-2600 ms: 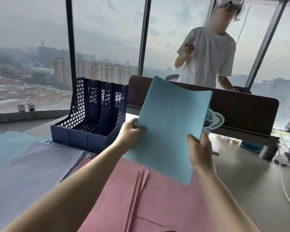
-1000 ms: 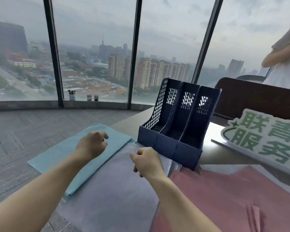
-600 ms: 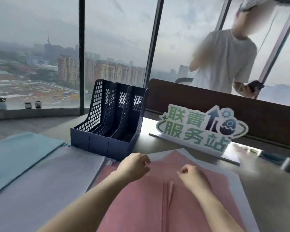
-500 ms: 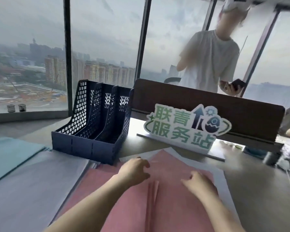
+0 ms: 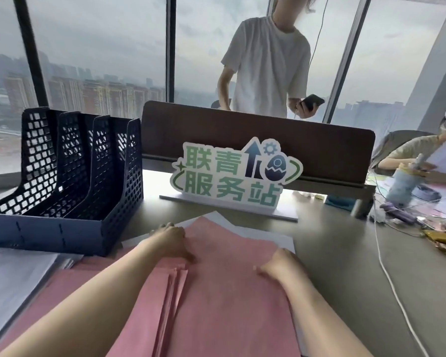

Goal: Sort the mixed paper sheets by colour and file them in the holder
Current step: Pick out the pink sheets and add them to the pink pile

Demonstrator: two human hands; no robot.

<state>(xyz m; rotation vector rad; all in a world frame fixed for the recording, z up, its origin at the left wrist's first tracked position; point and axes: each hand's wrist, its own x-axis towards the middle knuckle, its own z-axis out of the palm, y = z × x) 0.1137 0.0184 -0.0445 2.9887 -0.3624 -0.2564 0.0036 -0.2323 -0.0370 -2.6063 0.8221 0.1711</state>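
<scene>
Pink sheets point(image 5: 216, 292) lie fanned out on the desk in front of me, over a white sheet point(image 5: 245, 229). My left hand point(image 5: 169, 240) is at the top pink sheet's far left edge, fingers curled over the edge and thumb on top. At the same sheet's right edge, my right hand point(image 5: 278, 266) lies with its thumb spread on the paper and its fingers hidden behind the hand. The dark blue mesh holder point(image 5: 62, 228) stands at the left with three slots, all without paper. A pale lavender pile point(image 5: 13, 282) lies in front of it.
A green-lettered sign point(image 5: 232, 176) stands behind the sheets before a brown divider point(image 5: 255, 132). A person in a white shirt point(image 5: 265, 65) stands beyond it, and another sits at the right. Cables point(image 5: 389, 274) and clutter cover the desk's right side.
The blue sheet I held went onto the blue pile at the left. My view swung back right, and both hands came down onto the top pink sheet's edges.
</scene>
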